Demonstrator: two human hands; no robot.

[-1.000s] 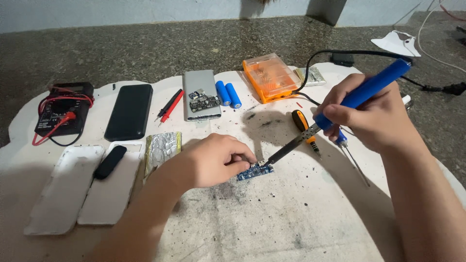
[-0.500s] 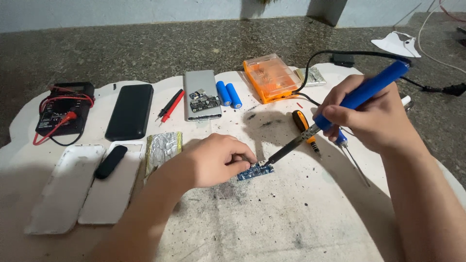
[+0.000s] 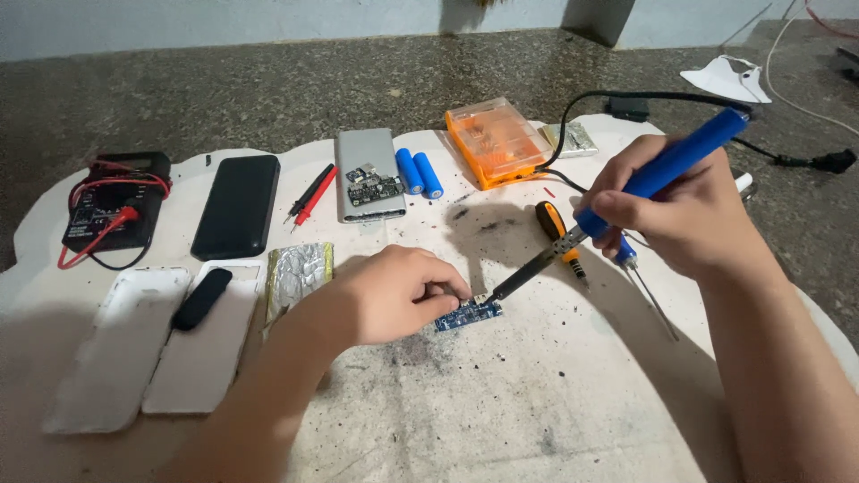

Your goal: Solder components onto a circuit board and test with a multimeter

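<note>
From the head view, the left hand (image 3: pixel 394 300) pinches a small blue circuit board (image 3: pixel 468 314) flat on the surface (image 3: pixel 537 402); the right hand (image 3: pixel 689 215) is closed round a blue soldering iron (image 3: pixel 662 170), tip touching the board. Beyond the hands sit an orange plastic case (image 3: pixel 495 140) and two blue cylindrical cells (image 3: pixel 419 173).

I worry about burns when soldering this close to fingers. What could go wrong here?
The left hand pins the small blue circuit board right beside the soldering iron tip; a slip could burn those fingertips. The right hand grips the iron over its own black cord, which could snag and jerk the tip. Two blue battery cells lie loose nearby.
</note>
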